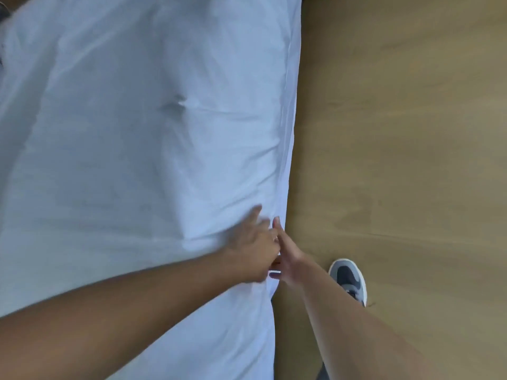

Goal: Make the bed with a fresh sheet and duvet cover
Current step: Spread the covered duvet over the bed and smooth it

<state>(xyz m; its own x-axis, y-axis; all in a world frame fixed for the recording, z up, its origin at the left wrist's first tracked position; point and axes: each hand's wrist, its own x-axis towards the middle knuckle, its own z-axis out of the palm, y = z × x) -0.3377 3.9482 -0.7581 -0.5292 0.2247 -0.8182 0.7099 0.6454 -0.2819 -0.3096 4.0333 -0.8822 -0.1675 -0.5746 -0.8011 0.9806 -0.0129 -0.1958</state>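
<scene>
- A pale brown wooden floor (397, 133) fills the right side of the view; faint grain streaks it
- A grey and white trainer (349, 279) stands on that floor, toe pointing up the frame
- A dark, blurred shape (4, 9) sits in the top left corner; too unclear to identify

A bedroom: white-sheeted bed (137, 133) beside a wood floor (397, 133).

left hand (255, 250) flat, fingers (257, 212) spread | right hand (288, 259) touching it
</scene>
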